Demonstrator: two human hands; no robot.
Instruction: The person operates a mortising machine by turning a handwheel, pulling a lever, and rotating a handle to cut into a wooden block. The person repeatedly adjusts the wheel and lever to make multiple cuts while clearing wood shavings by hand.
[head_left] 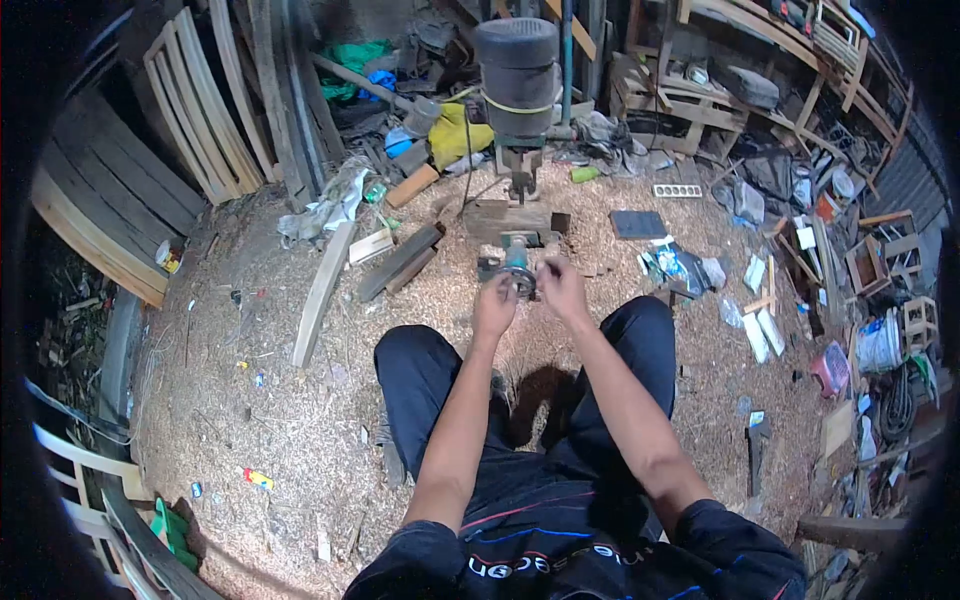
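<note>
A teal and dark power tool lies against a wooden block, its round dark end toward me. It looks like an angle grinder, but the exact kind is hard to make out. My left hand is at the left edge of the round end, with its fingers curled against it. On the other side, my right hand has bent fingers drawn together close to the same end. Whatever may be between those fingertips is too small to tell. Both forearms reach forward between my bent knees.
Wood shavings cover the ground. Behind the block stands a dark cylindrical motor. Wood pieces lie to the left, and a dark flat slab and a white socket strip to the right. A hammer-like tool lies at lower right.
</note>
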